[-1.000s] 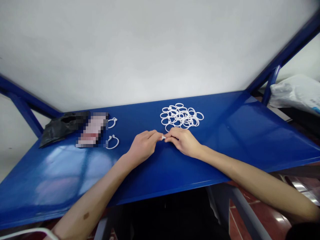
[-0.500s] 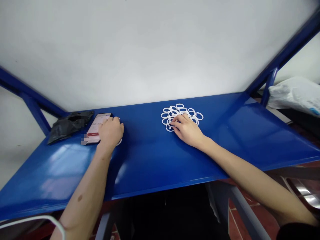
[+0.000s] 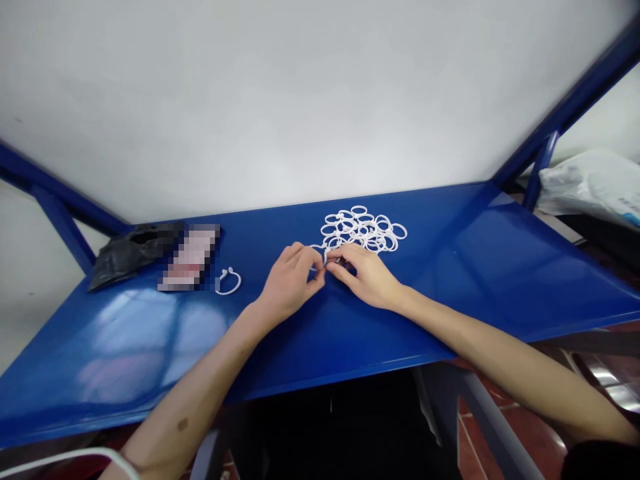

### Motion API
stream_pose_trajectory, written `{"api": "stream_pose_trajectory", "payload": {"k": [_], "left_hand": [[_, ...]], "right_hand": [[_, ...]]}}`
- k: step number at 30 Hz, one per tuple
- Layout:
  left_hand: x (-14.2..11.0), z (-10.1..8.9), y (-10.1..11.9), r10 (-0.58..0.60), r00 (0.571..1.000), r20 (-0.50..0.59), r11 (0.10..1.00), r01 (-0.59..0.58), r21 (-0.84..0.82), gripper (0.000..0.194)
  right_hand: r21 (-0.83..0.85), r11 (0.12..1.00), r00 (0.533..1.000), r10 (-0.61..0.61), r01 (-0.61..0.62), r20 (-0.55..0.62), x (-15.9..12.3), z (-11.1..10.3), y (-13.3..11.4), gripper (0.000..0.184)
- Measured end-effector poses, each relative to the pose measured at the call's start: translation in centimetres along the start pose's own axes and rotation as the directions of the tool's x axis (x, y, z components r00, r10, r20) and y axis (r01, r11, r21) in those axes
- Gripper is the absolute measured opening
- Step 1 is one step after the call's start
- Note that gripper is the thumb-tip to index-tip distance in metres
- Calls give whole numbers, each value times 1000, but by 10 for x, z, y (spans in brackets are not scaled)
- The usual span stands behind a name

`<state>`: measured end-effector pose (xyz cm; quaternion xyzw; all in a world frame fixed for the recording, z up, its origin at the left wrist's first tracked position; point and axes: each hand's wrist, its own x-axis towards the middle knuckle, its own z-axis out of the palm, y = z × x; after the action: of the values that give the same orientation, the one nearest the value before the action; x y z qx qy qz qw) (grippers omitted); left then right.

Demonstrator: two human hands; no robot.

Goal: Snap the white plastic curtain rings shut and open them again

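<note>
My left hand (image 3: 294,279) and my right hand (image 3: 369,275) meet just in front of the pile. Both pinch one white plastic curtain ring (image 3: 326,255), partly hidden by the fingers. Beyond my right hand lies a loose heap of white curtain rings (image 3: 367,230). Off to the left, a single curtain ring (image 3: 231,288) rests by itself on the blue table, its ends apart with small knobs on them.
A phone (image 3: 190,259), blurred out, lies on the blue table (image 3: 320,353) at the left, beside a black plastic bag (image 3: 133,253). Blue frame bars (image 3: 565,127) slant up at both sides against a pale wall. A white plastic bag (image 3: 595,183) sits far right.
My left hand has moved right from the phone to my right hand, uncovering the lone ring. My right hand has drawn slightly back from the heap, and both now grip a ring.
</note>
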<state>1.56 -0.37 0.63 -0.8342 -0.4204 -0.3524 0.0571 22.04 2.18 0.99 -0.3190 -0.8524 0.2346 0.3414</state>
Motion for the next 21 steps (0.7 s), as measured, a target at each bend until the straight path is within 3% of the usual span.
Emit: {"api": "stream_pose_trajectory", "payload": {"k": [3, 7, 11, 14, 21], "left_hand": [[-2, 4, 11, 65, 997, -32, 997, -66, -47, 17], [-6, 7, 9, 60, 997, -50, 992, -65, -107, 15], [-6, 6, 8, -84, 990, -113, 992, 73, -104, 11], [-3, 1, 6, -187, 979, -76, 974, 175, -146, 20], [-1, -2, 6, -183, 980, -75, 955, 159, -252, 19]], "right_hand": [[180, 976, 992, 127, -124, -3, 1, 2, -6, 13], [283, 949, 989, 147, -141, 1, 2, 3, -7, 10], [254, 963, 994, 106, -94, -36, 2, -2, -3, 12], [210, 976, 998, 64, -57, -27, 3, -5, 2, 13], [144, 989, 998, -15, 24, -67, 4, -5, 9, 13]]}}
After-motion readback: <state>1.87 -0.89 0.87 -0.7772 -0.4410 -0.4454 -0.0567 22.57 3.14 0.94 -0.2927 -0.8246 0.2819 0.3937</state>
